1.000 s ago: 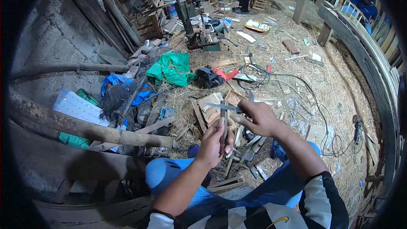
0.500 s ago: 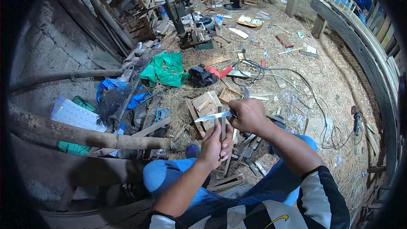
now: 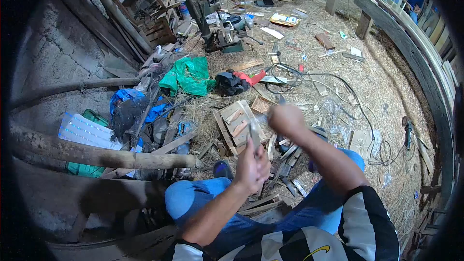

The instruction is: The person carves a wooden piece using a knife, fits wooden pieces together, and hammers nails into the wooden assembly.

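My left hand (image 3: 252, 171) is closed around a narrow strip of wood (image 3: 254, 134), which points up and away from me. My right hand (image 3: 288, 123), smeared by motion, grips a knife; its dark handle end (image 3: 282, 100) sticks out above the fist. The blade is blurred near the top of the strip, so I cannot tell whether it touches the wood. Just beyond my hands, a wooden board (image 3: 247, 110) on the floor carries small carved-looking wood pieces (image 3: 239, 129). Beside it lies a small open box (image 3: 262, 104) of shavings.
A thick pole (image 3: 101, 153) juts in from the left. A green plastic bag (image 3: 186, 77) and a machine on a metal stand (image 3: 224, 43) are ahead. Black cable (image 3: 355, 96) and a power tool (image 3: 408, 135) lie right. Other people sit at the back.
My right hand with the knife has shifted slightly up and right, away from the strip. The left hand has tilted a little to the right with the wood.
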### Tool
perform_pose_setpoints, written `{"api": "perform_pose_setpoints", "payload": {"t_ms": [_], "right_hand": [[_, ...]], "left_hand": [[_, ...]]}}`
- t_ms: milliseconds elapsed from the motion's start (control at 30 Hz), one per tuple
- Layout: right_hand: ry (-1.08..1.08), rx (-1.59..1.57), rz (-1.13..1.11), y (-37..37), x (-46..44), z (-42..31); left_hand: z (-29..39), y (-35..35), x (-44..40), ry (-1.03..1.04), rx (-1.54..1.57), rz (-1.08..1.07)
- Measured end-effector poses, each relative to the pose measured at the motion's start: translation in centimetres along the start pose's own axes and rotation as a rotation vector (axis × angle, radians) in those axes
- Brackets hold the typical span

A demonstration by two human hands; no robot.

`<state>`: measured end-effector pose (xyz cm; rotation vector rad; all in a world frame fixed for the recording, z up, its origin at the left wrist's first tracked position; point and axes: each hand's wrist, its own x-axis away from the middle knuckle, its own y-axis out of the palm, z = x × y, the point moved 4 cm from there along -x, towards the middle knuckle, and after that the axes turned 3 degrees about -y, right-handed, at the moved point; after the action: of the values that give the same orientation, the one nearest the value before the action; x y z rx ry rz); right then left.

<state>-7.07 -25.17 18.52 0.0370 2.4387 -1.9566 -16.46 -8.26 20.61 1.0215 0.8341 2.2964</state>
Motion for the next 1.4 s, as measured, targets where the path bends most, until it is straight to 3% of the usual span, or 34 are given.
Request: {"api": "perform_pose_setpoints", "payload": {"t_ms": [67,133,200,367,633,800,933,967,1000,1067,1133,1200,1300,1400], "right_hand": [[0.254,-0.047,0.065,0.1,-2.6,10.0],[0.328,0.023,0.133,-4.3,-2.3,10.0],[0.238,-0.067,0.204,-5.7,-0.4,5.2],[-0.134,-0.081,0.077,-5.9,3.0,-4.4],[-0.201,-0.081,0.106,-4.7,3.6,-5.1],[-0.198,-0.094,0.121,-4.2,3.1,-4.3],[-0.128,-0.034,0.063,-3.3,2.3,-3.3],[-0.135,-0.017,0.032,-3.8,2.0,-2.9],[0.134,-0.042,-0.034,-1.8,-0.1,1.4],[0.355,0.027,0.073,-1.4,-2.4,10.6],[0.295,0.067,0.174,-4.8,-1.3,8.8],[0.152,-0.063,0.237,-4.3,0.4,5.1],[-0.038,-0.102,0.149,-5.9,2.8,-2.3],[-0.129,-0.081,0.126,-5.9,3.7,-4.8]], "left_hand": [[0.2,2.0,2.6,0.021,-0.051,-0.120],[0.4,0.2,1.6,-0.011,0.043,-0.004],[0.9,-0.2,0.9,0.007,0.062,0.001],[0.7,-0.7,-0.1,-0.013,0.077,0.040],[0.7,-0.3,-0.3,0.001,0.065,0.092],[0.7,0.1,-0.1,-0.082,0.115,0.009],[0.3,-0.4,-0.1,-0.128,0.150,0.057],[0.4,-0.2,0.4,-0.071,0.113,-0.029],[0.4,0.1,0.8,-0.014,0.078,-0.115],[0.2,0.0,2.3,-0.035,0.090,-0.140],[1.2,0.0,1.9,-0.010,0.132,-0.187],[2.1,-1.1,1.2,-0.014,0.132,-0.096],[2.1,-0.8,0.6,-0.002,0.094,-0.041],[2.0,-0.2,0.3,0.022,0.037,0.012]]}}
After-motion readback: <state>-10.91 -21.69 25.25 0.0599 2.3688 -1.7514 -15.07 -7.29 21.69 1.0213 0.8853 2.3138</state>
